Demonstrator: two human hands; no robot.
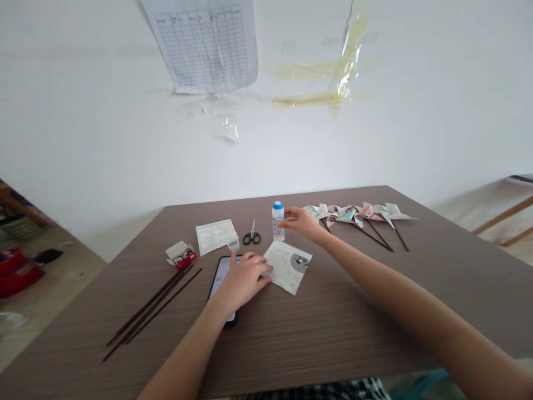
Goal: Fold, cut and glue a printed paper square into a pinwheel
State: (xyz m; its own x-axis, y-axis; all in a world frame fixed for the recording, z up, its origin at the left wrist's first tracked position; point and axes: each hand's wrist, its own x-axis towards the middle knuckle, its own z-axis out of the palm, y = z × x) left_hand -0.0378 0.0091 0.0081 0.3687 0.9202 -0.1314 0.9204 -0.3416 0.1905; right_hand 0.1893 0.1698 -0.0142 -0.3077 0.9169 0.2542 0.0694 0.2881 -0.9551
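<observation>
The right hand's [302,222] thumb and fingertips are at the right side of a white bottle [278,222] with a blue top, the fingers loosely curved. Whether they grasp it firmly or only touch it, I cannot tell. The bottle stands upright on the table [325,328], just behind the far edge of a square of printed paper [285,264]. The left hand [247,275] is palm down with its fingers spread and relaxed, clenching nothing; the fingertips lie at the left edge of the paper. The paper lies flat, text upward, with a round grey picture near its right corner.

Under the left hand and wrist is a phone [219,275], partly covered, its screen lit. Beyond that hand sit a small pale object [234,244], too blurred to name, and, near it, a pair of scissors [252,237] with black handles, blades pointing away. Left of the scissors lies more printed paper [214,236].

Farther left, an open red and white box [181,254] holds small things too tiny to make out. Several dark thin sticks [152,308] run from near the box toward the person. Well over to the right, beyond the right forearm, paper pinwheels [353,215] on dark sticks lie in an overlapping row. Behind the table, a printed chart [208,50] and strips of yellowed tape [306,101] hang on the white wall [125,133].
</observation>
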